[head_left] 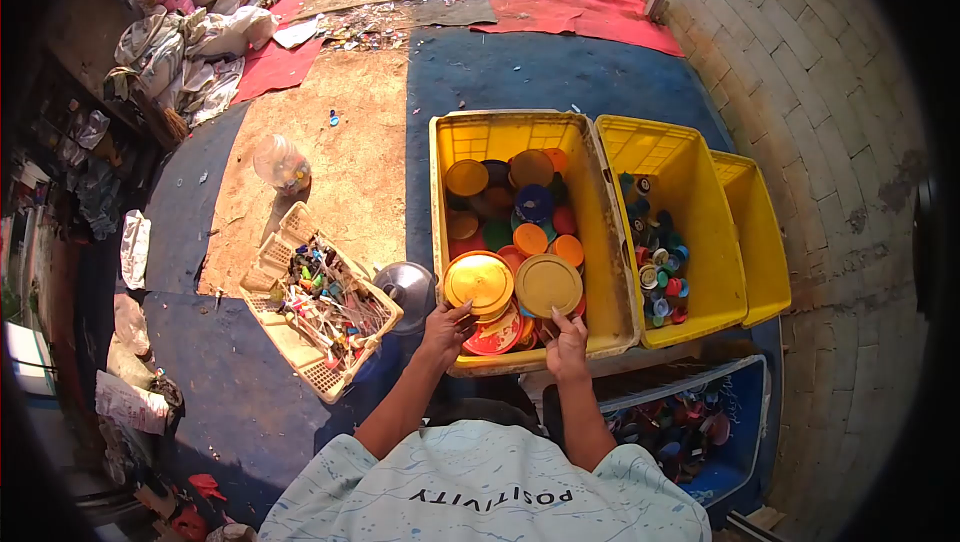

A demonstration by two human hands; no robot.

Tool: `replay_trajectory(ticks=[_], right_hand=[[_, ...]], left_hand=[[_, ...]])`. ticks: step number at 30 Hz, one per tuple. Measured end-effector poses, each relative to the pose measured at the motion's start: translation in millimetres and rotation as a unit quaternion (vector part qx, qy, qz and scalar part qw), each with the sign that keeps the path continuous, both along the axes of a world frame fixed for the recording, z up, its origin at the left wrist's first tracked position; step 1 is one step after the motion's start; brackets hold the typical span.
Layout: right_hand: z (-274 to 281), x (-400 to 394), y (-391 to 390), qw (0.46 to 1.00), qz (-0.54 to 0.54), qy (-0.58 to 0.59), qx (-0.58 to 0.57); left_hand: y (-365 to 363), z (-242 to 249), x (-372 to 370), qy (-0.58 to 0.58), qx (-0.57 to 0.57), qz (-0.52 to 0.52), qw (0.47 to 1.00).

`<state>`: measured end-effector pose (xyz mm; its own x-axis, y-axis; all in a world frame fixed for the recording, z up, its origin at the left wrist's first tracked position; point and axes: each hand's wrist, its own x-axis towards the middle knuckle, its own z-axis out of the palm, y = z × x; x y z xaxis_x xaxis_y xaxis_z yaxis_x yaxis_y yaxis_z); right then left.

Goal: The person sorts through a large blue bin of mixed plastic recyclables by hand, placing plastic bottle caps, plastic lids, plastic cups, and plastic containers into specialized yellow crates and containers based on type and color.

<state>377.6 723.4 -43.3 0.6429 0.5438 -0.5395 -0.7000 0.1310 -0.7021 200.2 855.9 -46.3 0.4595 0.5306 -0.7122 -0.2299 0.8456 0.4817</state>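
Note:
My left hand (450, 330) is closed on the near edge of a bright yellow round lid (478, 280). In my right hand (568, 344) is the edge of a larger, duller mustard-yellow lid (548, 284). Both lids are side by side, face up, over the near part of a yellow crate (612, 242). Below and beyond them the crate holds a pile of round plastic lids, among them an orange lid (530, 239), a dark blue lid (533, 203) and a red lid (494, 334). My fingertips are partly hidden under the lids.
Right of the crate stands another yellow crate (715, 242) with small caps, then a third (765, 242). A blue bin (735, 442) of mixed pieces sits near my right. On my left are a cream basket (275, 317), a dark round container (405, 292) and a clear jar (282, 162).

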Motion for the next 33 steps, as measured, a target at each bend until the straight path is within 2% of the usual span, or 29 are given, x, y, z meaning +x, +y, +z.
replay_trajectory(ticks=[3, 7, 9, 10, 13, 14, 17, 20, 22, 26, 31, 32, 33], right_hand=[[-2, 41, 32, 0.999, 0.029, 0.029, -0.03], [-1, 87, 88, 0.998, 0.057, 0.011, 0.02], [16, 101, 122, 0.997, 0.064, -0.007, 0.046], [23, 108, 137, 0.996, 0.066, -0.017, 0.061], [-22, 131, 170, 0.986, 0.162, 0.005, -0.035], [-30, 127, 172, 0.986, 0.157, 0.02, -0.054], [-20, 105, 149, 0.978, 0.179, -0.004, -0.108], [-23, 78, 95, 0.97, 0.228, -0.002, -0.084], [-29, 59, 53, 0.969, 0.236, 0.043, -0.062], [-24, 17, -14, 0.976, 0.2, 0.023, -0.083], [13, -32, -69, 0.989, 0.116, -0.057, -0.073], [27, -45, -79, 0.99, 0.095, -0.068, -0.073], [38, -57, -92, 0.991, 0.08, -0.091, -0.064]], left_hand=[[26, -8, 38, 0.012, -0.006, 0.008, 1.0], [79, 9, 81, -0.012, 0.037, 0.038, 0.999], [109, 16, 100, -0.026, 0.083, 0.04, 0.995], [124, 14, 106, -0.002, 0.069, 0.041, 0.997], [144, 12, 116, 0.027, -0.013, 0.092, 0.995], [142, 10, 116, 0.044, -0.017, 0.081, 0.996], [118, -3, 95, -0.006, -0.015, 0.053, 0.998], [68, 0, 61, -0.03, -0.044, 0.058, 0.997], [38, 0, 39, -0.035, -0.051, 0.057, 0.996], [-12, -13, -5, -0.028, -0.06, 0.052, 0.996], [-67, -1, -48, -0.03, -0.026, -0.008, 0.999], [-81, 13, -54, -0.031, -0.025, -0.011, 0.999], [-92, 3, -66, -0.066, -0.026, -0.024, 0.997]])
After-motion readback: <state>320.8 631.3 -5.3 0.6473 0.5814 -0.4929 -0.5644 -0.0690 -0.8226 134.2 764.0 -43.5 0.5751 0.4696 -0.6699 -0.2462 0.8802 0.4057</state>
